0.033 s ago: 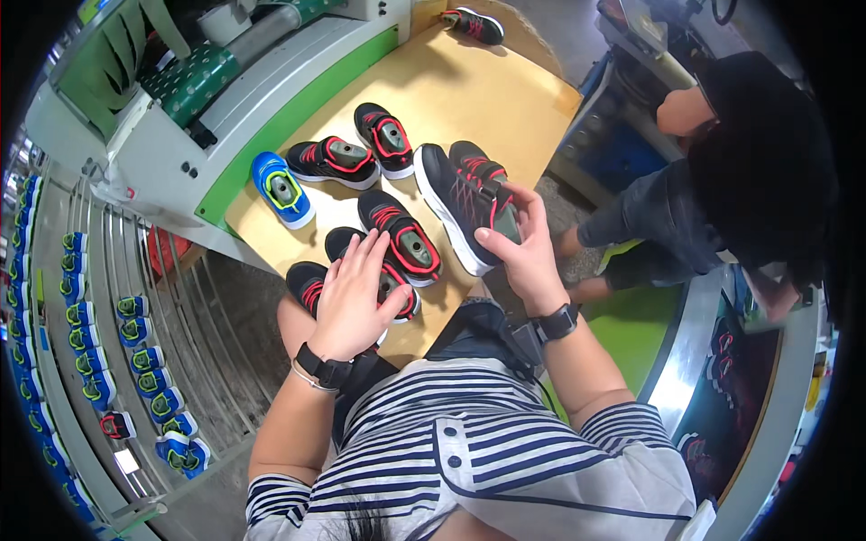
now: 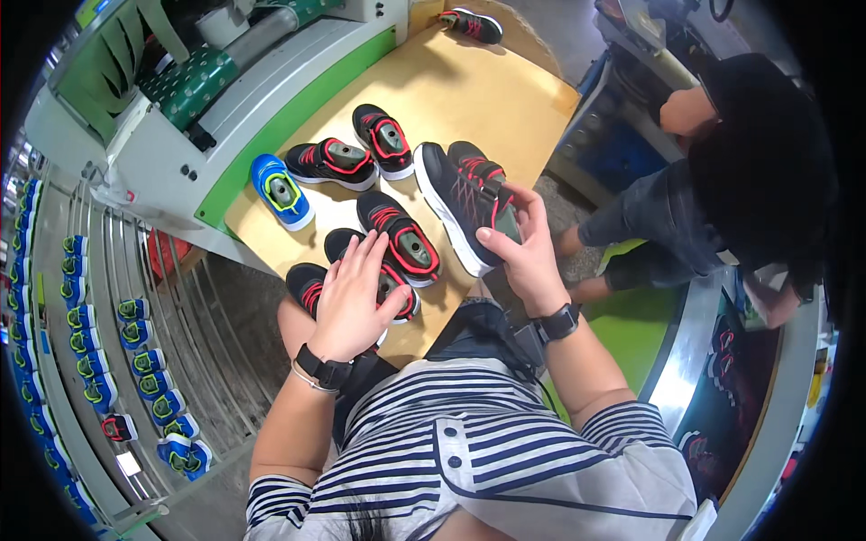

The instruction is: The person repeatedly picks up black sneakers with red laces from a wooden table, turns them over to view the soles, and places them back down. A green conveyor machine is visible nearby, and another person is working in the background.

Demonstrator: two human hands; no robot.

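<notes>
Your left hand (image 2: pixel 350 302) lay flat, fingers spread, on a black-and-red shoe (image 2: pixel 390 287) at the near edge of the tan table (image 2: pixel 505 99), clamping nothing. To the right, your right hand (image 2: pixel 523 257) gripped a larger black shoe (image 2: pixel 460 203), tilted up. Farther left sat a blue shoe (image 2: pixel 281 191).

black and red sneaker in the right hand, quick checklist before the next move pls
1. Right hand has hold of the tilted black and red sneaker: ok.
2. Left hand rests flat on a black and red sneaker at the near table edge: ok.
3. Last seated inside the held sneaker: cannot tell.
4. Bare wooden tabletop free beyond the shoes: ok.
5. Blue and yellow sneaker apart from both hands: ok.
6. Crouching person in dark clothes apart from the held sneaker: ok.
</notes>
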